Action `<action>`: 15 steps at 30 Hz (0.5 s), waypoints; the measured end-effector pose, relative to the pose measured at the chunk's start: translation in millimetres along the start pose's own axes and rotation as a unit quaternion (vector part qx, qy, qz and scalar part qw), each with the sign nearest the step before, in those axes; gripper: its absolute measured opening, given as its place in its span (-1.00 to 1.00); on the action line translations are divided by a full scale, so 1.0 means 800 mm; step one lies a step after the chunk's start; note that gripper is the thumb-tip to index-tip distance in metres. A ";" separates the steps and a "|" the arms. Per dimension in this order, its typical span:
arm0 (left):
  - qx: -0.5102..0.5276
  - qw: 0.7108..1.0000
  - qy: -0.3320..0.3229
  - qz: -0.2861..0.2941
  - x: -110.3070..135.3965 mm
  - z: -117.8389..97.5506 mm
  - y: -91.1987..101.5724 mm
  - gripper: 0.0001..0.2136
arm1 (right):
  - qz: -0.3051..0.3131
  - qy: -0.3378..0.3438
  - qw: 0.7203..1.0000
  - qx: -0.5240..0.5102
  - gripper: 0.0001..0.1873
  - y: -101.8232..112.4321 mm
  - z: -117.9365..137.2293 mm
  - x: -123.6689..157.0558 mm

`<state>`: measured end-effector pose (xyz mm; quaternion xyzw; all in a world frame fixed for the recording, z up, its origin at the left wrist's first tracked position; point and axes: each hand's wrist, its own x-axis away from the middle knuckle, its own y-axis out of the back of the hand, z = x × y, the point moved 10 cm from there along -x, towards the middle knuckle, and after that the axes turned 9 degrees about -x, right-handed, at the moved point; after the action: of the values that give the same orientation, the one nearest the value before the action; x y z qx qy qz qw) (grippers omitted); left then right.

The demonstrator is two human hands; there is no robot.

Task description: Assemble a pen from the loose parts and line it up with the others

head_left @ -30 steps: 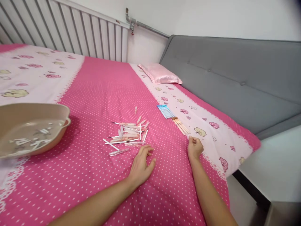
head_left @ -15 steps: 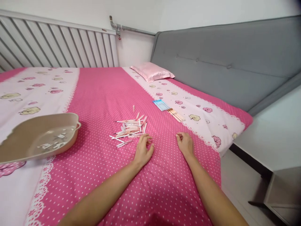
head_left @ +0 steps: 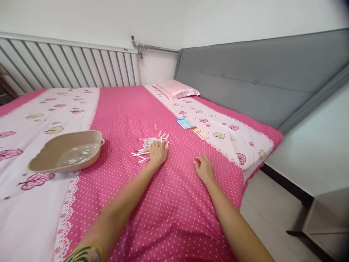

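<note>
My left hand (head_left: 158,153) reaches over a pile of loose pen parts (head_left: 144,150), its fingers apart and bent down onto them. The fingertips are partly hidden; no part shows as gripped. The pile holds thin white refills, dark-tipped sticks and pinkish translucent barrels and caps. My right hand (head_left: 204,168) rests on the pink dotted bedspread (head_left: 174,193), fingers loosely curved and apart from the thumb, with nothing in it. Ahead of it lie a row of blue pens (head_left: 184,123) and, touching it, a row of peach-coloured pens (head_left: 200,133) with brown ends.
A beige plastic basin (head_left: 58,145) with small white pieces (head_left: 79,156) inside stands on the bed to the left. One small pinkish piece (head_left: 155,126) lies beyond the pile. Further back are a pink pillow (head_left: 176,89) and a grey headboard (head_left: 245,72). The bed's edge drops off at right.
My left hand has moved forward from beside the pile onto the pen parts. My right hand stays on the bedspread, its fingers slightly less curled. The view has shifted, showing the whole basin.
</note>
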<state>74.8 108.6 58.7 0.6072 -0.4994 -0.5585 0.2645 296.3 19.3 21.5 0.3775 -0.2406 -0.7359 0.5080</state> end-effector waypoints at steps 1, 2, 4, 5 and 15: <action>-0.007 1.000 0.000 0.013 -0.008 0.001 -0.006 -0.70 | 0.000 0.001 1.000 -0.005 -0.70 0.001 0.000 0.003; -0.011 1.000 0.001 0.025 -0.015 0.001 -0.012 -0.69 | 0.000 0.002 1.000 -0.011 -0.70 0.002 0.000 0.007; -0.011 0.999 0.001 0.046 -0.025 0.001 -0.021 -0.69 | -0.003 0.001 1.000 -0.022 -0.70 0.004 0.001 0.012; -0.005 0.998 0.001 0.055 -0.030 0.001 -0.023 -0.69 | -0.005 0.001 1.000 -0.029 -0.71 0.005 0.002 0.015; 0.174 0.982 0.002 0.079 -0.028 -0.022 0.033 -0.67 | -0.042 -0.017 0.987 -0.152 -0.60 0.027 0.023 0.029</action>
<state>86.3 115.1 95.3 0.6034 -0.6350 -0.4394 0.1989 289.7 -10.7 41.3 0.2927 -0.1184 -0.7913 0.5236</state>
